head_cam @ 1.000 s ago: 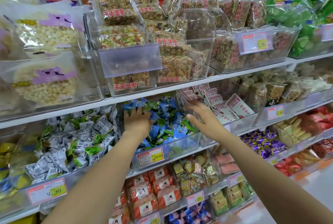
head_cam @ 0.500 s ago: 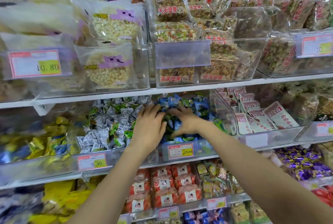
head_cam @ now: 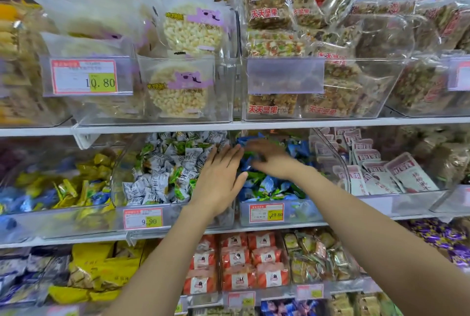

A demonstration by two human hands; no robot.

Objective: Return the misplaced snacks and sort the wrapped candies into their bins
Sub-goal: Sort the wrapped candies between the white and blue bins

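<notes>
Both hands reach into the middle shelf's clear bins. My left hand lies flat with fingers spread, over the wall between the bin of white-and-green wrapped candies and the bin of blue-and-green wrapped candies. My right hand rests palm down on the blue-and-green pile, its fingers curled into the candies. Whether it grips any is hidden. The blue bin's front carries a 29.80 tag; the white-and-green bin's front a 9.90 tag.
A bin of yellow and blue candies sits to the left, white-and-red packets to the right. Above are rice cakes and nut bars. Below are orange packs and yellow bags.
The view has shifted left and closer to the shelf. My right hand moved left into the blue-and-green candy bin, and my left hand flattened over the wall between the two bins.
</notes>
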